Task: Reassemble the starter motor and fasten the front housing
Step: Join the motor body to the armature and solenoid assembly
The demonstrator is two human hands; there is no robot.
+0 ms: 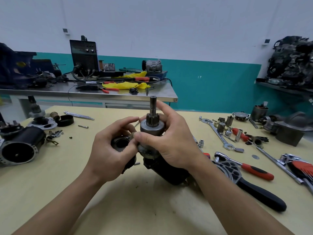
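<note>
Reaching in from six o'clock, the left hand (110, 150) and the right hand (171, 145) meet over the middle of the yellow table (135, 209). Between them the starter motor (166, 172) stands tilted, its dark body resting on the tabletop and its shaft (153, 102) pointing toward twelve o'clock. Right-hand fingers curl round the motor's nose just beneath the pinion gear (152, 122), thumb pressed against the collar. Left-hand fingers are clamped round the solenoid (121, 143), whose round open end faces up at the motor's nine o'clock side. A red-handled ratchet (245, 167) and a black-handled tool (254, 189) lie at four o'clock. A long wrench (218, 134) and a small socket (201, 143) lie near three o'clock. Another open motor casing (22, 146) sits at nine o'clock.
</note>
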